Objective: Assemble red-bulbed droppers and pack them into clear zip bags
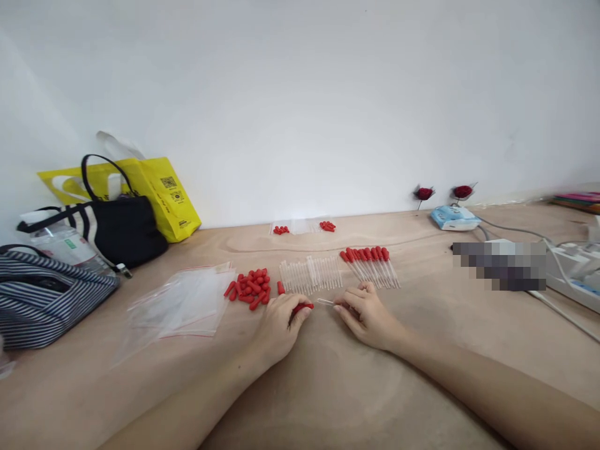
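Note:
My left hand (281, 322) rests on the wooden table (328, 387) and pinches a red rubber cap (302, 307). My right hand (368, 315) pinches a clear thin tube (324, 302) whose free end points at the cap, a short gap apart. Just beyond my hands lie a heap of loose red caps (250, 289), a row of bare clear tubes (310, 275) and a row of tubes with red caps fitted (370, 264).
Clear zip bags (180, 303) lie left of the caps. Striped, black and yellow bags (117, 215) stand at far left. A small bag with red caps (304, 227) lies near the wall. Tissue pack (454, 217), cables and a power strip (574, 278) are at right.

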`<state>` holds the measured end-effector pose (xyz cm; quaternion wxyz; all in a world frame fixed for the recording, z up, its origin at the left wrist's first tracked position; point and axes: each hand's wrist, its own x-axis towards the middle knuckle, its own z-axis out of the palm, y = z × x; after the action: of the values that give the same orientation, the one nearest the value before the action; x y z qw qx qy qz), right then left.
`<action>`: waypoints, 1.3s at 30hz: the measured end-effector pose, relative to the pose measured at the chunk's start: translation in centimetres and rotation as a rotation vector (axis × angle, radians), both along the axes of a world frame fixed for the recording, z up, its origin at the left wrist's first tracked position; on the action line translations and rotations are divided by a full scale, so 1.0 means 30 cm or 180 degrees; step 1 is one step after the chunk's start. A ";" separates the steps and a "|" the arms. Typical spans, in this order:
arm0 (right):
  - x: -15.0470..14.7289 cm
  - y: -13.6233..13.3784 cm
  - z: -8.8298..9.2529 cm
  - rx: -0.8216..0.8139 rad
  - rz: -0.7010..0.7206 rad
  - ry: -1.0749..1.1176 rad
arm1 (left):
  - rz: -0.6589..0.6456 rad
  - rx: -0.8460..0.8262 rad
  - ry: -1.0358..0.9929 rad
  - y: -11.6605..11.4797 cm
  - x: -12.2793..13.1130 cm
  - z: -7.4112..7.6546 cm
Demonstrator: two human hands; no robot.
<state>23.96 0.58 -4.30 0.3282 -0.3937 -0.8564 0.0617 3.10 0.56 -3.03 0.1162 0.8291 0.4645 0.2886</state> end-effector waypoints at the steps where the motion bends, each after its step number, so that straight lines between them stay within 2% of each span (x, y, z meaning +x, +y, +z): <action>1: -0.005 -0.004 0.001 0.0009 0.0012 0.0018 | 0.0029 0.0008 0.0003 -0.001 0.000 0.001; 9: -0.025 -0.017 -0.003 0.0034 0.0105 0.0080 | 0.0121 -0.0077 -0.0105 0.004 0.007 -0.004; 19: -0.039 -0.025 -0.007 0.0160 0.0250 -0.0064 | -0.0050 -0.0472 -0.0236 0.015 0.005 -0.007; 24: -0.021 -0.007 0.003 0.0297 0.0383 -0.0262 | -0.0086 -0.0206 -0.0057 0.003 0.004 -0.006; 29: -0.008 0.004 0.015 0.0458 0.0413 -0.0377 | -0.0395 0.0196 0.0281 -0.017 0.010 0.004; 39: -0.035 -0.015 0.005 0.0258 0.0362 -0.0314 | -0.0677 0.0598 0.0329 -0.027 0.019 0.005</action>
<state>22.92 0.14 -4.14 0.2973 -0.3334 -0.8943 0.0261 3.68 -0.26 -2.88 0.0440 0.8947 0.3503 0.2737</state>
